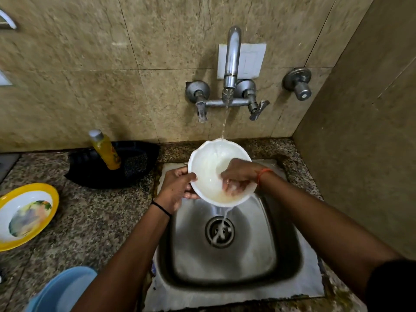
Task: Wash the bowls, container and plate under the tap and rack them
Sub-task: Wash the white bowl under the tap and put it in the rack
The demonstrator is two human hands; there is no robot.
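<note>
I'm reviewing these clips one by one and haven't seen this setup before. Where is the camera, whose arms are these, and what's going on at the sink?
There is no robot here. The single picture comes from a wide-angle camera worn on a person's head, looking down at their own arms.

The left hand grips the rim of a white bowl, held tilted over the steel sink. The right hand reaches inside the bowl, fingers curled against its lower wall, apparently rubbing it. Water runs from the tap into the bowl and spills over its lower edge toward the drain.

On the granite counter to the left lie a yellow-rimmed plate, a blue container at the bottom edge, and a yellow bottle standing in a black tray.
</note>
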